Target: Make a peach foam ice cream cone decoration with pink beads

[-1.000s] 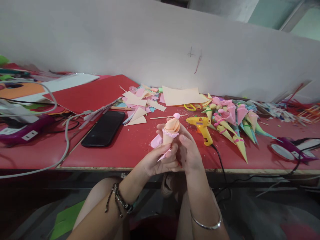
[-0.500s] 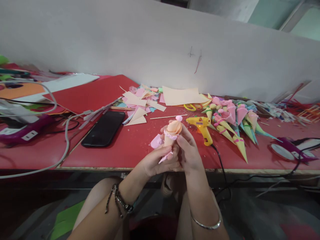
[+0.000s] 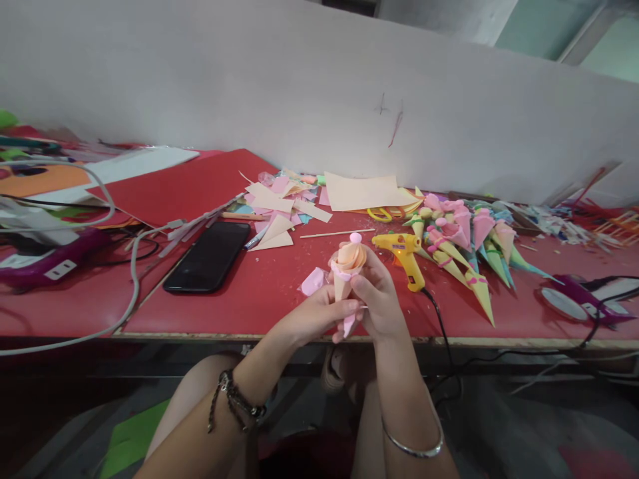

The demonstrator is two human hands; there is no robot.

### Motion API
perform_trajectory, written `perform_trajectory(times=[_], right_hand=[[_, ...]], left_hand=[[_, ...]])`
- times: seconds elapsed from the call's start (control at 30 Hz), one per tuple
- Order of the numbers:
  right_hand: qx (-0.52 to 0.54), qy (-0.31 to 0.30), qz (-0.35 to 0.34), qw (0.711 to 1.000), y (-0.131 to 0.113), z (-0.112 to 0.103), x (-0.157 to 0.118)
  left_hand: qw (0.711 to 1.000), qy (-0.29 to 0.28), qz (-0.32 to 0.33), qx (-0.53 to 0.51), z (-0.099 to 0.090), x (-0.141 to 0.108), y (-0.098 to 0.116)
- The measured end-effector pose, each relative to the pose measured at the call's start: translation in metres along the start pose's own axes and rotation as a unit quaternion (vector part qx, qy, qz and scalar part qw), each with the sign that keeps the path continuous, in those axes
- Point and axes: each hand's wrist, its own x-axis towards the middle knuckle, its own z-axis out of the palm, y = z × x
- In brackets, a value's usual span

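A craft ice cream cone (image 3: 350,256) of cream-coloured sheet, with a swirled top, a wavy pink collar and a pink ball at its tip, stands nearly upright over the table's front edge. My left hand (image 3: 319,313) grips its lower part, the thumb lying across the front. Around its right side and back curl the fingers of my right hand (image 3: 383,298), thumb near the collar. A pink piece (image 3: 349,324) pokes out below the left thumb; how it joins the cone is partly hidden. Behind my left hand lies a pink lump (image 3: 313,281) on see-through wrap.
A yellow glue gun (image 3: 402,251) lies to the right, its cord running off the edge. Beyond it are several finished cones (image 3: 459,229). A black phone (image 3: 207,258), paper scraps (image 3: 279,206), a thin stick (image 3: 337,233) and yellow scissors (image 3: 379,214) lie on the red table (image 3: 269,303).
The cone has turned more upright and shifted slightly right. My left thumb has moved across its lower part, and the pink piece at the bottom now points more downward.
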Motion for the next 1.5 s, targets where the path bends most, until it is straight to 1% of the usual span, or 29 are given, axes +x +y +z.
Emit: perform_trajectory(times=[0.07, 0.23, 0.3, 0.37, 0.5, 0.57, 0.63, 0.7, 0.83, 0.9, 0.97, 1.07, 1.23, 1.37, 1.5], right_hand=[[-0.03, 0.0, 0.001, 1.0, 0.0, 0.0, 0.0], [-0.045, 0.037, -0.044, 0.997, 0.0, 0.001, 0.004], [-0.044, 0.038, -0.057, 0.997, 0.0, 0.002, 0.005], [-0.048, 0.027, -0.066, 0.996, 0.0, 0.001, 0.006], [-0.078, 0.018, -0.083, 0.993, 0.0, -0.001, 0.006], [-0.11, 0.018, -0.095, 0.989, -0.001, -0.003, 0.006], [-0.153, 0.014, -0.11, 0.982, -0.002, -0.004, 0.006], [-0.198, 0.009, -0.125, 0.972, -0.003, -0.005, 0.005], [-0.297, 0.009, -0.142, 0.944, -0.006, -0.007, 0.005], [-0.334, 0.015, -0.153, 0.93, -0.007, -0.007, 0.004], [-0.348, 0.024, -0.162, 0.923, -0.007, -0.006, 0.004], [-0.348, 0.042, -0.176, 0.92, -0.006, -0.005, 0.005], [-0.359, 0.075, -0.208, 0.907, -0.005, -0.004, 0.006], [-0.369, 0.092, -0.22, 0.898, -0.005, -0.003, 0.006], [-0.382, 0.078, -0.22, 0.894, -0.005, -0.003, 0.006]], left_hand=[[0.999, 0.021, 0.022, 0.038, -0.001, 0.002, 0.001], [0.986, 0.123, 0.066, 0.092, -0.001, 0.003, 0.004], [0.98, 0.155, 0.078, 0.1, -0.002, 0.003, 0.006], [0.979, 0.171, 0.082, 0.079, -0.001, 0.002, 0.007], [0.985, 0.155, 0.082, -0.006, 0.002, 0.002, 0.012], [0.984, 0.149, 0.092, -0.037, 0.003, 0.002, 0.015], [0.982, 0.154, 0.098, -0.054, 0.004, 0.002, 0.017], [0.978, 0.173, 0.098, -0.06, 0.004, 0.002, 0.019], [0.966, 0.238, 0.092, -0.047, 0.0, 0.002, 0.021], [0.964, 0.251, 0.087, -0.03, -0.003, 0.002, 0.02], [0.965, 0.245, 0.088, -0.012, -0.005, 0.002, 0.018], [0.969, 0.228, 0.098, 0.004, -0.006, 0.002, 0.017], [0.97, 0.219, 0.105, 0.001, -0.001, 0.003, 0.016], [0.967, 0.231, 0.11, -0.016, 0.001, 0.004, 0.016], [0.959, 0.254, 0.122, -0.021, -0.003, 0.005, 0.015]])
